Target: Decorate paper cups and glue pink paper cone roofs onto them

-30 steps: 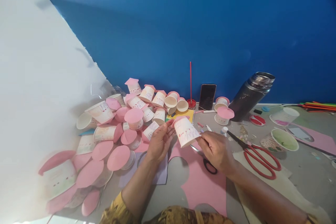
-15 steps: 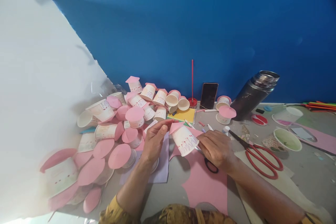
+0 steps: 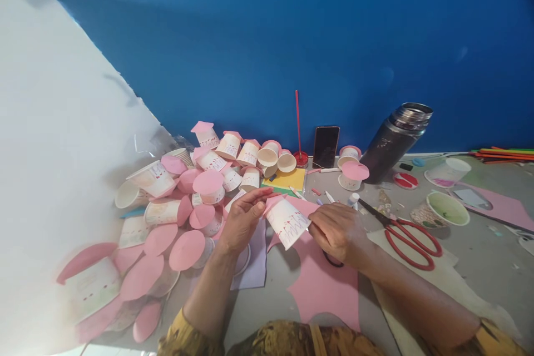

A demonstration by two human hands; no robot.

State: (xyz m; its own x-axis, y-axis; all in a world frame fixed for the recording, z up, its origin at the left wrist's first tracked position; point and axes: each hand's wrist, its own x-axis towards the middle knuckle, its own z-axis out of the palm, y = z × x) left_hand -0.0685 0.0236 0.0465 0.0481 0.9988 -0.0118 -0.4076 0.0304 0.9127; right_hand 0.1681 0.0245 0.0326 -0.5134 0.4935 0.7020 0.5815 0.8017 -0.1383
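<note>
A white paper cup (image 3: 287,223) with a pink cone top (image 3: 274,202) is tilted in front of me, its top to the left. Red dots and purple zigzag lines mark its side. My right hand (image 3: 340,233) grips the cup at its rim, fingers curled; some fingertips are hidden. My left hand (image 3: 244,222) is beside the pink top, fingers stretched out and thumb apart; I cannot tell whether it touches the paper. Below lie a pink sheet (image 3: 325,295) with rounded cut-outs and a lilac sheet (image 3: 255,267).
Several similar pink-topped cups (image 3: 208,186) are heaped at left. Red-handled scissors (image 3: 411,245) lie at right, past a glue stick (image 3: 353,199). A dark flask (image 3: 394,142), a phone (image 3: 326,147) and a red stick in a stand (image 3: 298,128) are by the blue wall (image 3: 292,39).
The view has shifted slightly, so most things sit a little left and higher. My right hand keeps its grip and the cup is tilted much as before, close to my left hand.
</note>
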